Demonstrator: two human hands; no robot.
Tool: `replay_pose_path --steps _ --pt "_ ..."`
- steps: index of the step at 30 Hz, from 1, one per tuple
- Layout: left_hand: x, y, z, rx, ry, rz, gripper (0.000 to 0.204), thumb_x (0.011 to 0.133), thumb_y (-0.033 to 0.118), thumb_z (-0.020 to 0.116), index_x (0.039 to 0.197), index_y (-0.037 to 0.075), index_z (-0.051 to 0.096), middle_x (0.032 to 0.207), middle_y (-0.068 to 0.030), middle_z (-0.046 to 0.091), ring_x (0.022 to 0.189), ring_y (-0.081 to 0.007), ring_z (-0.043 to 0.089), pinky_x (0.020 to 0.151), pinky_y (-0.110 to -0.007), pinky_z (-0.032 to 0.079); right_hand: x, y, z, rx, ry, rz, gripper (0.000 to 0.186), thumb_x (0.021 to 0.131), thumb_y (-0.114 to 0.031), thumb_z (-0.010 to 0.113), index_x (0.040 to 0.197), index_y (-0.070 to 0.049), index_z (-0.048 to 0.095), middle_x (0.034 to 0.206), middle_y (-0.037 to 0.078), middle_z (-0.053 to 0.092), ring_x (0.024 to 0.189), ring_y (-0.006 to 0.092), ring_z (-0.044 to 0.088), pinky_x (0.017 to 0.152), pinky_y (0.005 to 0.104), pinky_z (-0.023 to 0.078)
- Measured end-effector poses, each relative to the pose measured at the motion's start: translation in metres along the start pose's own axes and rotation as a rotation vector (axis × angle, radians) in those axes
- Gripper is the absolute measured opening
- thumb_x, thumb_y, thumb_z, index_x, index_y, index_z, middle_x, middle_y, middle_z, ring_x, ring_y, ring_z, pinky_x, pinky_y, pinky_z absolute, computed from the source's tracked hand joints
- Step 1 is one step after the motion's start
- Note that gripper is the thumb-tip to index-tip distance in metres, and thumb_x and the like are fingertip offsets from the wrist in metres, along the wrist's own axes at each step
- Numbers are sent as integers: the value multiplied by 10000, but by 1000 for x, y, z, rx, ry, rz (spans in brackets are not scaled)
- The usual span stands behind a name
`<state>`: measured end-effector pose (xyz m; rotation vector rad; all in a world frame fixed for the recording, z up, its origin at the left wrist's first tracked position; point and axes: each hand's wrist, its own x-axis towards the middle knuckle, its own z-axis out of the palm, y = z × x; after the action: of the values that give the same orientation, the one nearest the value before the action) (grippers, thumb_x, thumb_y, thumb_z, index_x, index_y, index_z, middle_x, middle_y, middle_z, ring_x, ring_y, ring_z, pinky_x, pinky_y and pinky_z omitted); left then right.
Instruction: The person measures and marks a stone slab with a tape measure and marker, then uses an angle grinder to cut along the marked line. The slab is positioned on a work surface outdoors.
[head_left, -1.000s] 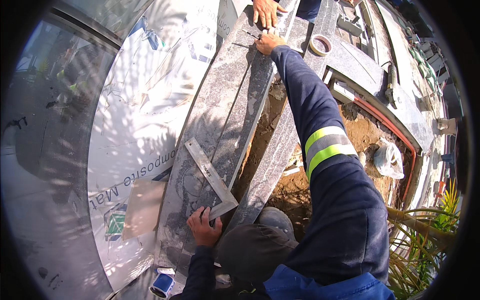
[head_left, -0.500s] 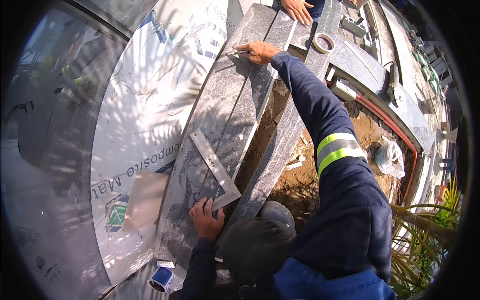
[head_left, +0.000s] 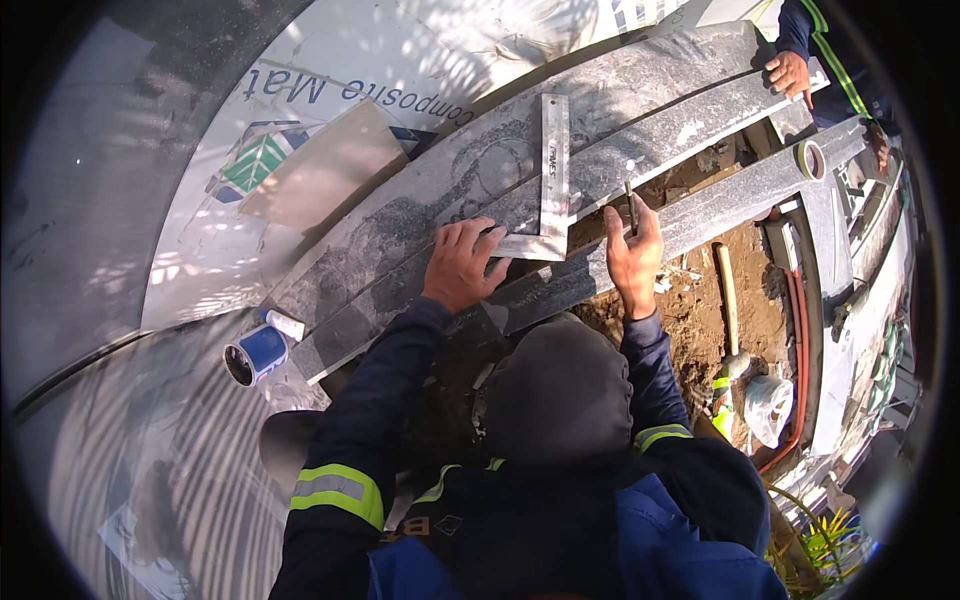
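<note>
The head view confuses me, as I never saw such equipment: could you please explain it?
There is no machine here, only a person. The view comes from the left of two wide fisheye cameras worn on that person's head, looking down, so straight edges look bent near the rim. Long gray stone slabs lie in front. On them rests an L-shaped metal square; the left grip, a bare hand, is at the end of its short leg. The right grip, also bare, holds a slim dark pen-like tool. A roll of tape lies on a narrower slab, and another person's hand is at the slabs' far end.
</note>
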<state>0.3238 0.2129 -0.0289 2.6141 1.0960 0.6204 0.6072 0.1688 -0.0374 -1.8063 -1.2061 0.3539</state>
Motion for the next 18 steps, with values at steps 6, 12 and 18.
replay_pose_path --steps 6,12,18 --pt "-19 -6 2 -33 25 -74 456 878 321 760 1251 82 650 1295 -131 575 1221 -312 544 1029 -474 410 -6 0 2 -121 -302 22 685 962 -465 739 1305 118 630 1104 292 708 1056 349 688 944 409 522" --pt "-31 15 15 62 -26 -188 458 921 360 687 1282 79 666 1382 -143 562 1304 -298 502 1099 -531 367 -12 -24 36 -221 -496 167 578 994 -494 677 1083 77 693 896 182 739 804 314 711 768 410 554" --pt "-17 23 26 104 -121 -131 351 1012 268 512 1273 88 664 1359 -127 572 1297 -279 511 1067 -535 394 -17 11 38 -272 -336 73 516 920 -439 764 1017 65 712 851 161 752 700 291 683 726 424 558"
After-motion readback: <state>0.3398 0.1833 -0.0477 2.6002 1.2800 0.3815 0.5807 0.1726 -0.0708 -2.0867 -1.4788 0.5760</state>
